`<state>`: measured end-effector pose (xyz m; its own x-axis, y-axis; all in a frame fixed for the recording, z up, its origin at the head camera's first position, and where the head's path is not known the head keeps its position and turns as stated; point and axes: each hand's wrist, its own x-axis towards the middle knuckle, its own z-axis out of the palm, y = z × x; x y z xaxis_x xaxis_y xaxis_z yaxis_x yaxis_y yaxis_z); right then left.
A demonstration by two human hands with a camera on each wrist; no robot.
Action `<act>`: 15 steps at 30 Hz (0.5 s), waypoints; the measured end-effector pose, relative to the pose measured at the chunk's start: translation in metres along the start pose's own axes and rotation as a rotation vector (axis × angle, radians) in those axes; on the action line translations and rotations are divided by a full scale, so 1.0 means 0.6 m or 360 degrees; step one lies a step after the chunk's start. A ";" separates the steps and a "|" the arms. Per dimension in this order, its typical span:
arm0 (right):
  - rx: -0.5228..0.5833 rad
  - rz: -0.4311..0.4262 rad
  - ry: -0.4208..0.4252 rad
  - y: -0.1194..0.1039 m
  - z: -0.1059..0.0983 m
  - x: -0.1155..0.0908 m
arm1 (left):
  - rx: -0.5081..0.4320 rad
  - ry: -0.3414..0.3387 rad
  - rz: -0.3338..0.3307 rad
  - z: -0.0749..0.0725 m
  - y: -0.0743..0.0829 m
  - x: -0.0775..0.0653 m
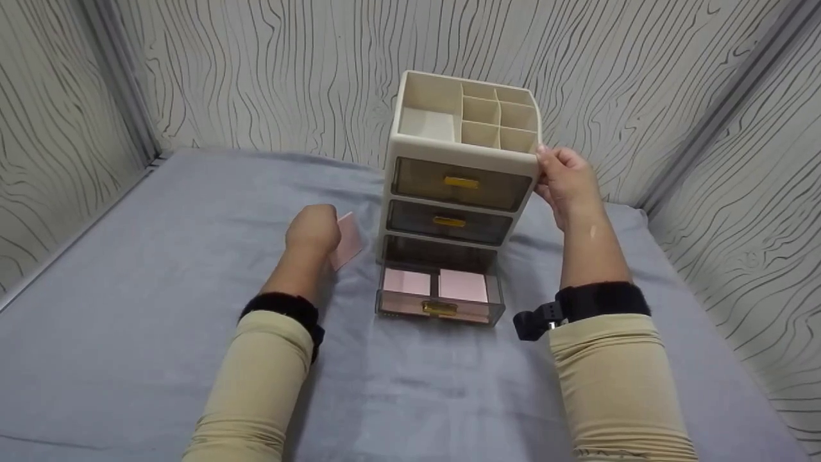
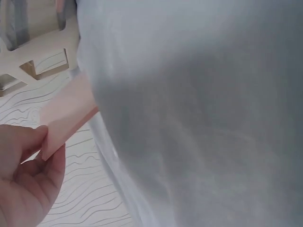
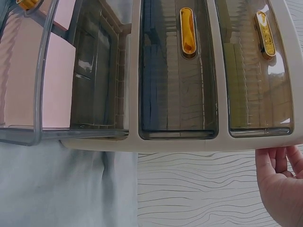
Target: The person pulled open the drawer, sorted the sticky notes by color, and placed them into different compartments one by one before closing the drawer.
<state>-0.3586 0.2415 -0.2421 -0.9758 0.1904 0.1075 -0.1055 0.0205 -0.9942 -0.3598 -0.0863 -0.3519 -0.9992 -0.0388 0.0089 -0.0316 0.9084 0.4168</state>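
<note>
My left hand [image 1: 312, 231] pinches a thin pink paper pad [image 1: 347, 240] between thumb and fingers, left of a cream desktop drawer organizer [image 1: 463, 154]. In the left wrist view the thumb lies on the face of the pad [image 2: 71, 111]. My right hand [image 1: 569, 183] holds the organizer's upper right edge; in the right wrist view its fingertips go partly out of sight behind the side. The bottom drawer [image 1: 391, 307] is pulled out, with pink pads [image 1: 463, 285] lying in two side-by-side stacks. Above it, the middle drawer [image 1: 417, 218] and top drawer [image 1: 417, 176] are closed.
The organizer stands on a grey-blue cloth [image 1: 160, 289] that covers the table. Its top has one large compartment [image 1: 428, 122] and several small ones. Wood-grain patterned panels [image 1: 269, 70] enclose the back and sides. Through the middle drawer's front, dark blue items [image 3: 150, 85] show.
</note>
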 end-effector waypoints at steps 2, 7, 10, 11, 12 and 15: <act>-0.0012 -0.0004 0.0003 0.000 0.000 0.000 | -0.0007 -0.0007 0.0013 -0.003 0.002 -0.001; -0.0035 -0.0014 0.0002 0.001 0.001 0.001 | 0.0013 -0.0064 0.0032 -0.015 0.010 -0.006; -0.0049 -0.0017 0.0002 0.001 0.001 0.001 | 0.0048 -0.0125 0.0037 -0.024 0.015 -0.009; -0.0055 -0.0019 0.0004 0.001 0.001 0.001 | 0.0060 -0.0145 0.0041 -0.027 0.017 -0.011; -0.0063 -0.0019 0.0007 0.001 0.001 0.001 | 0.0070 -0.0164 0.0046 -0.030 0.018 -0.012; -0.0068 -0.0013 0.0005 -0.001 0.001 0.000 | 0.0102 -0.0221 0.0073 -0.037 0.022 -0.016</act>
<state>-0.3589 0.2410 -0.2417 -0.9743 0.1930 0.1159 -0.1053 0.0643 -0.9924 -0.3503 -0.0834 -0.3264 -0.9933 0.0572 -0.1007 0.0172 0.9329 0.3598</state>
